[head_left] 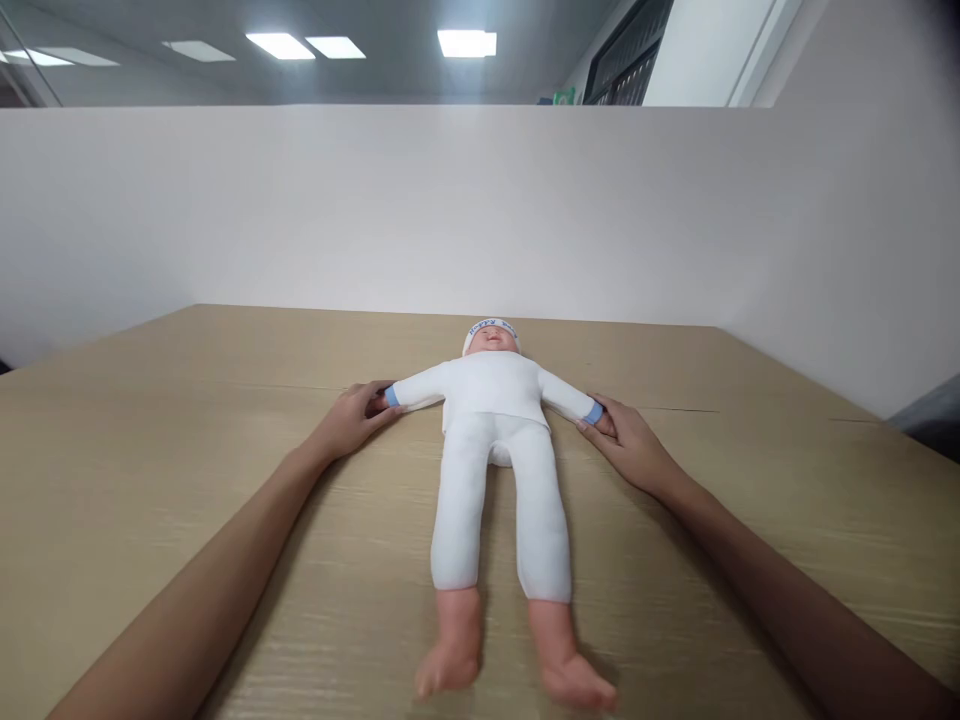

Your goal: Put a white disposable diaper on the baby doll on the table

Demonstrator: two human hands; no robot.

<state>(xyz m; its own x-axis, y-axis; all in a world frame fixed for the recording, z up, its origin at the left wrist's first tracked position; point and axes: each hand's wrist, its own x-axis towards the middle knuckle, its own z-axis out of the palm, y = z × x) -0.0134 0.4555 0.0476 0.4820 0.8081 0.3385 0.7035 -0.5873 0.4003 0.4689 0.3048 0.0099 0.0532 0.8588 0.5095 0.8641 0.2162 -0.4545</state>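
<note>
A baby doll (495,385) lies on its back on the table, its feet toward me and its arms spread out to the sides. It wears a white top with blue cuffs, white trousers and a white headband (491,324) with blue lettering. My left hand (356,418) is closed around the doll's hand at the left cuff. On the other side, my right hand (628,440) grips the doll's other hand by the right cuff. Both of the doll's hands are mostly covered by my fingers. Its bare feet (450,655) stick out of the trouser legs.
The wood-coloured table top (187,480) shows seams across it. White partition walls (450,210) rise at the back and sides. A dark grey object (930,415) is partly visible at the right edge. Ceiling lights (466,43) shine beyond the partition.
</note>
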